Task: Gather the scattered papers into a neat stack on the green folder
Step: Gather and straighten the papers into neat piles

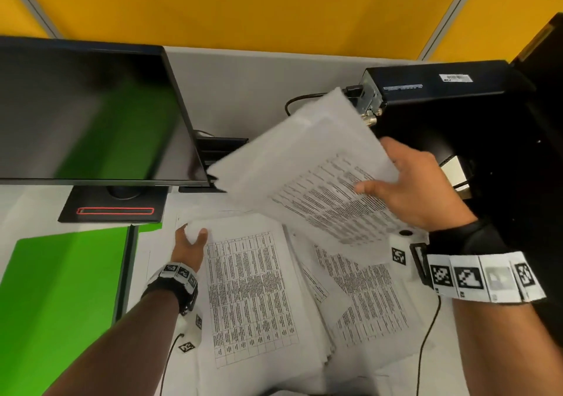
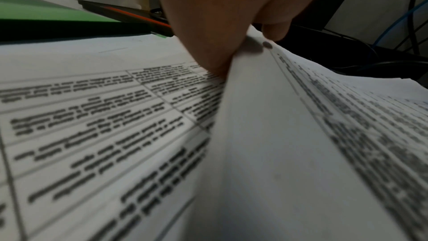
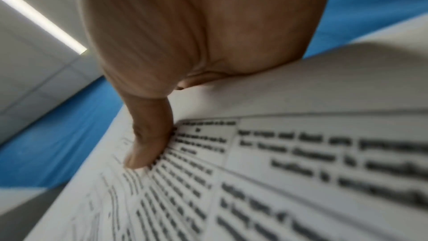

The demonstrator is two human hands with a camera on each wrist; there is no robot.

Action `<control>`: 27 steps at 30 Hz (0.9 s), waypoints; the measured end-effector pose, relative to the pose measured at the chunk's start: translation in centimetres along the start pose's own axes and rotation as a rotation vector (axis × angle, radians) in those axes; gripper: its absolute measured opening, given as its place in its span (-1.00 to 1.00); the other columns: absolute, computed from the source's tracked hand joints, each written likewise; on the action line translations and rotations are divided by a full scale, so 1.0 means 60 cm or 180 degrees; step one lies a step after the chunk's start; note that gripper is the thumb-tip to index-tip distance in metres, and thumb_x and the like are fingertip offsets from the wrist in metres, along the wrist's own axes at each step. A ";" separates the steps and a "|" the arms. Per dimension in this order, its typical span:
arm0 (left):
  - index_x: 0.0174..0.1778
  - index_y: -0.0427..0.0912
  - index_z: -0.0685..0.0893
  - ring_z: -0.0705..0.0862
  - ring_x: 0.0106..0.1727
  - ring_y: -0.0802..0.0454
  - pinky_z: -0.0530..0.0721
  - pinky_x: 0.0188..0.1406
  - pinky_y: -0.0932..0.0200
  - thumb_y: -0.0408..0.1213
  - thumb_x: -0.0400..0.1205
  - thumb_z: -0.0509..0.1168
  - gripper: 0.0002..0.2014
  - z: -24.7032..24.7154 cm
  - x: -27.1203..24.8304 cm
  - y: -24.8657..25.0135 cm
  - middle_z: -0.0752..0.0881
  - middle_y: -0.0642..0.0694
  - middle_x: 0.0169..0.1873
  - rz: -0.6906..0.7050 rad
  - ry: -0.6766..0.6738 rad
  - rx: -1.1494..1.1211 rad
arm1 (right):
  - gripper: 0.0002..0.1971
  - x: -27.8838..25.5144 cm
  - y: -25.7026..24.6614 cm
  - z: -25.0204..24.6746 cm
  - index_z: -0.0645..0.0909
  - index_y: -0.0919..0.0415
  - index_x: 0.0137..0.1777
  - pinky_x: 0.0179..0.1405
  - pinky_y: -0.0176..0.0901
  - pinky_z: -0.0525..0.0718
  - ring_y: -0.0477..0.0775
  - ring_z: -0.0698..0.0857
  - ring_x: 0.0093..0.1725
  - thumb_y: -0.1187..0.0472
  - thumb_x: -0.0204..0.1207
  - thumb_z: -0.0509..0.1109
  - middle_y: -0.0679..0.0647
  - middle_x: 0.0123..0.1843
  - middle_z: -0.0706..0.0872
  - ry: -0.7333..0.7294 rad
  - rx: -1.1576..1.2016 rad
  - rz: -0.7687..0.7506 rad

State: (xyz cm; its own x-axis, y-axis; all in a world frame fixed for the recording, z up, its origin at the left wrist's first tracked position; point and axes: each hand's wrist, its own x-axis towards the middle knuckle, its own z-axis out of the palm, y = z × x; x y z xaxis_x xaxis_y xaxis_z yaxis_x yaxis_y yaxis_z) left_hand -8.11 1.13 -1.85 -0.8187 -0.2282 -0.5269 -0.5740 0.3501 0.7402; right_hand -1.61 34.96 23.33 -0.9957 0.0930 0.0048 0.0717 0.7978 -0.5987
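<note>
The green folder (image 1: 61,298) lies flat at the left of the desk, its edge (image 2: 46,12) showing in the left wrist view. Several printed sheets lie overlapping in the middle of the desk (image 1: 253,298). My left hand (image 1: 190,242) pinches the top left corner of one pile (image 2: 254,116), lifting that corner off the sheet below. My right hand (image 1: 405,188) holds a bundle of printed sheets (image 1: 307,170) up in the air above the desk, thumb on the printed face (image 3: 148,146), fingers hidden behind the paper.
A dark monitor (image 1: 91,112) on a black stand (image 1: 115,210) stands behind the folder. A black computer box (image 1: 441,85) with cables sits at the back right. More sheets (image 1: 368,298) lie to the right. Yellow partition panels (image 1: 243,5) rise behind the desk.
</note>
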 end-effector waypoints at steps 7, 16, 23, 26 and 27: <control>0.60 -0.10 0.18 0.35 0.54 -0.26 0.26 0.48 -0.05 0.02 0.75 -0.05 -0.48 -0.003 -0.009 -0.011 0.34 -0.23 0.56 0.0078 0.0031 -0.0255 | -0.41 0.033 0.038 0.114 0.50 0.08 0.34 0.26 -0.13 0.66 -0.08 0.68 0.27 0.23 0.33 0.63 -0.06 0.25 0.72 0.0122 0.1864 0.0164; 0.54 -0.02 0.30 0.28 0.57 -0.05 0.15 0.50 0.09 0.23 0.64 -0.04 -0.39 -0.002 -0.006 -0.022 0.38 -0.04 0.45 0.0060 -0.0020 -0.1105 | -0.55 -0.024 0.114 0.345 0.51 0.02 0.36 0.34 0.06 0.62 0.00 0.68 0.28 0.19 0.49 0.51 -0.09 0.24 0.72 -0.0955 0.1927 0.1292; 0.62 0.19 0.10 0.24 0.60 -0.16 0.13 0.51 -0.05 0.06 0.73 -0.08 -0.51 -0.001 -0.009 -0.014 0.27 -0.18 0.60 0.0252 -0.0084 -0.0812 | -0.07 -0.006 0.113 0.388 -0.25 0.17 0.70 0.60 -0.10 0.13 0.13 0.12 0.69 0.13 0.60 0.39 0.10 0.72 0.06 -0.0999 0.1349 0.1730; 0.64 0.17 0.03 0.23 0.61 -0.14 0.16 0.46 0.06 -0.04 0.76 -0.08 -0.50 0.007 -0.008 -0.007 0.24 -0.21 0.61 0.0464 -0.0005 -0.0814 | -0.21 0.013 0.108 0.396 -0.08 0.06 0.70 0.53 -0.02 0.35 0.19 0.41 0.56 0.23 0.62 0.35 0.20 0.63 0.34 -0.0615 0.1505 0.1807; 0.65 0.15 0.04 0.23 0.61 -0.12 0.17 0.43 0.11 -0.05 0.76 -0.06 -0.50 0.012 -0.007 -0.007 0.24 -0.22 0.61 0.0544 0.0044 -0.0837 | -0.26 0.016 0.105 0.400 -0.01 0.01 0.69 0.50 0.00 0.42 0.19 0.48 0.51 0.28 0.63 0.33 0.22 0.57 0.43 -0.0513 0.1618 0.1862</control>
State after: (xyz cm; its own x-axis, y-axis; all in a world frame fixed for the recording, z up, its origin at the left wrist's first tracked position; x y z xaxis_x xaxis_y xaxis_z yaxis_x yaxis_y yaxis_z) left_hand -7.52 1.74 -2.26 -0.9028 -0.1991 -0.3811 -0.4108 0.1378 0.9013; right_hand -3.53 25.78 0.36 -0.8039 0.2950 -0.5165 0.5889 0.2726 -0.7609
